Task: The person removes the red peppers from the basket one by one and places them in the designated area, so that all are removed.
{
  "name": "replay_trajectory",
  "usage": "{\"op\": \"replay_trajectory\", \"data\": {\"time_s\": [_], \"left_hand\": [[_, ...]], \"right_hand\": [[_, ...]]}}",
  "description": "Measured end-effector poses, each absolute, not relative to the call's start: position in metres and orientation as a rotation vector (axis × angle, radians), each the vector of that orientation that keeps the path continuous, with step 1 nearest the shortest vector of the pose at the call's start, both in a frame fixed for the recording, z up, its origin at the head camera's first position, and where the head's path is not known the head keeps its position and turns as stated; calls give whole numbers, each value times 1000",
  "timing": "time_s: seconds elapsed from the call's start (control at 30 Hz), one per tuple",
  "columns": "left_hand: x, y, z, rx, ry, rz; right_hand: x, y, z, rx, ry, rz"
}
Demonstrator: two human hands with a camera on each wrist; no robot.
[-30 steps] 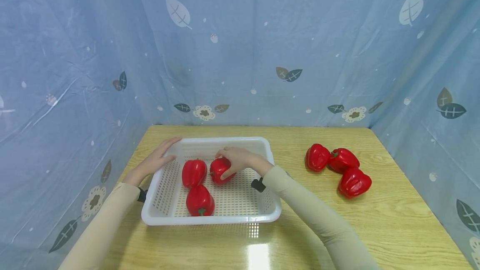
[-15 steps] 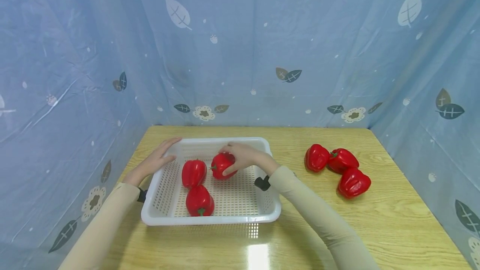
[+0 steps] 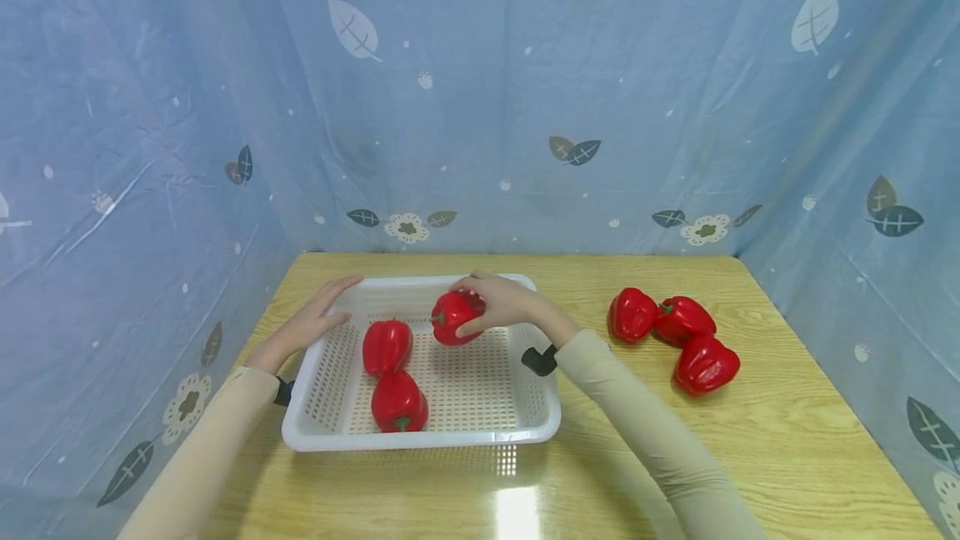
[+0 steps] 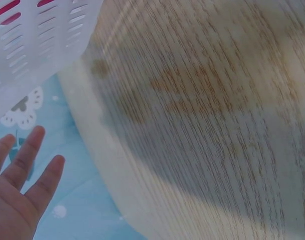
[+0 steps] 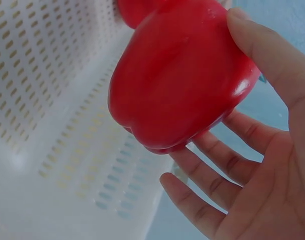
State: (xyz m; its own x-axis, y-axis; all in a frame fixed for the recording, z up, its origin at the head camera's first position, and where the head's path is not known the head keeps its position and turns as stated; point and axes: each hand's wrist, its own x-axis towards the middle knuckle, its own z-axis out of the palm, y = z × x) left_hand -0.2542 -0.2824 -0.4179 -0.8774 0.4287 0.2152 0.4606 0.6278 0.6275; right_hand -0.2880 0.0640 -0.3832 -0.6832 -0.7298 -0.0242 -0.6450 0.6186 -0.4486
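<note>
My right hand (image 3: 504, 302) grips a red bell pepper (image 3: 452, 319) over the back part of the white plastic basket (image 3: 420, 441), thumb on one side and fingers on the other. The right wrist view shows this bell pepper (image 5: 177, 75) up close, tilted, above the slotted basket floor. My left hand (image 3: 309, 322) is at the basket's back left corner, its fingers extended along the rim. In the left wrist view its fingers (image 4: 26, 157) are spread beside the basket wall. Two more red peppers, one behind (image 3: 387, 347) and one in front (image 3: 400, 402), lie in the basket's left half.
To the right of the basket, three red bell peppers lie grouped on the wooden table (image 3: 600, 423): one at left (image 3: 632, 315), one at the back (image 3: 684, 320) and one in front (image 3: 707, 365). A blue patterned curtain (image 3: 465, 107) encloses the table's back and sides.
The right hand has lifted the bell pepper from the basket floor and moved it back and slightly right. The left hand and the other peppers stay where they were.
</note>
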Motion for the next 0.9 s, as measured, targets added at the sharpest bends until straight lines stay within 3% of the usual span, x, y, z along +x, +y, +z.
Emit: {"op": "replay_trajectory", "data": {"time_s": [0.33,0.6,0.9], "left_hand": [[-257,-284,-421,-781,-2790,-1050],[-279,-302,-452,-762,-2785,-1010],[-280,-305,-452,-776,-2789,-1011]], "right_hand": [[-286,88,-373,-1133,2640,-739],[-284,111,-365,-1088,2652,-864],[-281,136,-364,-1037,2720,-902]]}}
